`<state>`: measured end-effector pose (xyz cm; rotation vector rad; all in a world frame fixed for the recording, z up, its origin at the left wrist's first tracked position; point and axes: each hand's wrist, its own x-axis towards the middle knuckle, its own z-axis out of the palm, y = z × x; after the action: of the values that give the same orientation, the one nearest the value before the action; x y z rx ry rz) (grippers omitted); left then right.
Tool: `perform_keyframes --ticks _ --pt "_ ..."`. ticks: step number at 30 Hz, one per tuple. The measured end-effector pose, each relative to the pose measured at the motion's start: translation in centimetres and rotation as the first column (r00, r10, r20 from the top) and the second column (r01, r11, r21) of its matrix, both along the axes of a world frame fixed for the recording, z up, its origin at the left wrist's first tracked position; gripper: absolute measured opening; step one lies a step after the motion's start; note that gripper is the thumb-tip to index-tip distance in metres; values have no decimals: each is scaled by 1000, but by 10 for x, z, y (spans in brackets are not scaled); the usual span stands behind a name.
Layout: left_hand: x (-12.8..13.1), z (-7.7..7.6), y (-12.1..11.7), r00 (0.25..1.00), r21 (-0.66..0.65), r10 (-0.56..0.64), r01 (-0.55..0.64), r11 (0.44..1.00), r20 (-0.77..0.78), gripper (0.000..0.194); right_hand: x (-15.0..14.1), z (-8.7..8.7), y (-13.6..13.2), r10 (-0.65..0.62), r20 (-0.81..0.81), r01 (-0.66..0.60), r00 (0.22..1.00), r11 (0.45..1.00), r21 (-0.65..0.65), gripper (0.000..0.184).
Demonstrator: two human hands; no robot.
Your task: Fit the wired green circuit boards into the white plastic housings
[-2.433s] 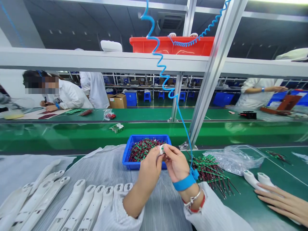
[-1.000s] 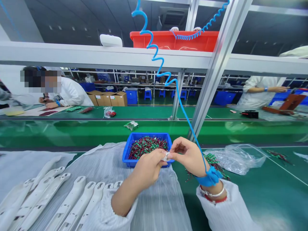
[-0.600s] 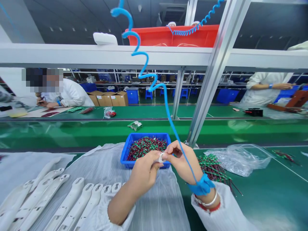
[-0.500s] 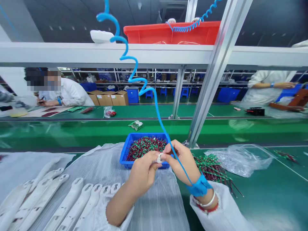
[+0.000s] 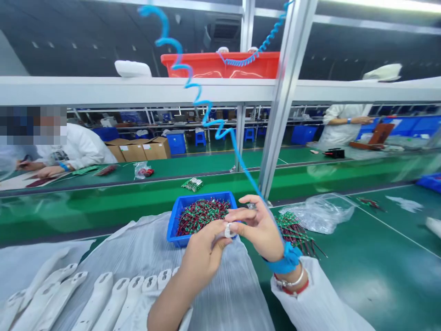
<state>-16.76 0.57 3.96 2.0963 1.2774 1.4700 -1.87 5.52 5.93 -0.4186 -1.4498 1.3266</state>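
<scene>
Nothing readable from where I sit. Small white part (image 5: 228, 231) pinched in my left hand (image 5: 201, 257): too small to make out any marking. Cardboard cartons (image 5: 138, 150) across line: any print too small to tell.

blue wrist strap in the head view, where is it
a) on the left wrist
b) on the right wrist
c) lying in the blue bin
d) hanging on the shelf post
b. The blue wrist strap circles the wrist of the right hand, and a blue cord runs up from it.
</scene>
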Motion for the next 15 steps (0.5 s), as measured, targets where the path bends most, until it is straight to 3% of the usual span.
perform_keyframes --ticks 3,5,7,9,11,12,15 --pt "14 2 -7 996 -104 51 -44 994 73 18 -3 4 -21 -179 3 179 984 984 -20 42" --pt "25 4 -12 994 -178 25 -5 984 106 28 4 5 -28 -233 51 234 971 972 -4 40" --pt "29 4 -17 991 -249 -54 82 965 119 44 26 5 -26 -243 126 244 962 970 2 42" --pt "21 0 -24 995 -346 -89 70 936 -40 56 65 3 -15 -261 270 268 927 963 10 46" --pt "-1 -13 -33 921 -420 -30 -148 895 -387 55 117 -1 4 -338 483 353 808 934 62 46" --pt "-15 -23 -38 806 -406 22 -321 856 -591 53 144 -3 14 -386 623 411 680 905 111 44" --pt "-56 -60 -54 663 -361 137 -556 749 -736 58 218 -18 43 -450 769 525 454 832 178 30"
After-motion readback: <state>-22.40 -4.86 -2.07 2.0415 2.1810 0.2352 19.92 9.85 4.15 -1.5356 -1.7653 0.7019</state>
